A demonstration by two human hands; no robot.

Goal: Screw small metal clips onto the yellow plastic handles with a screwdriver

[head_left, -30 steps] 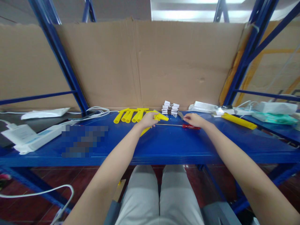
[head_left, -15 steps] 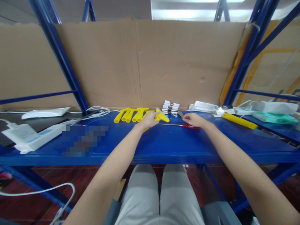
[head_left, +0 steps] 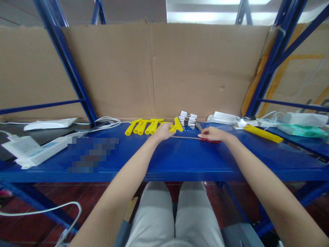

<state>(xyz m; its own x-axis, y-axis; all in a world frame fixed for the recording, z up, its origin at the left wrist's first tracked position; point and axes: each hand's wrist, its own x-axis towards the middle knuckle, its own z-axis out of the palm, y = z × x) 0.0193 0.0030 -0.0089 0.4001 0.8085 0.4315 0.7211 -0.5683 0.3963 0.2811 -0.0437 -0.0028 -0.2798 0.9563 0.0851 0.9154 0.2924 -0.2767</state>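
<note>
My left hand (head_left: 164, 131) is closed round a yellow T-shaped plastic handle (head_left: 177, 125), whose flared head sticks out to the right of the fingers. My right hand (head_left: 212, 133) is lowered onto a screwdriver (head_left: 211, 140) lying on the blue tabletop, fingers closed at the front of its red handle. The screwdriver's thin shaft points left toward my left hand. Just beyond the right fingertips lies a flat grey metal piece (head_left: 198, 127). Behind, between the hands, stands a stack of small white packs (head_left: 188, 118) with tiny pale bits in front.
Several more yellow handles (head_left: 141, 127) lie in a row on the left. A long yellow tube-like piece (head_left: 263, 133) rests at right near white packages (head_left: 223, 117). A white power strip (head_left: 43, 151) and cables occupy the left. Cardboard (head_left: 180, 68) walls off the back.
My right hand has dropped slightly from the grey metal piece to the screwdriver handle. In my left hand, the yellow handle's head has turned more upright.
</note>
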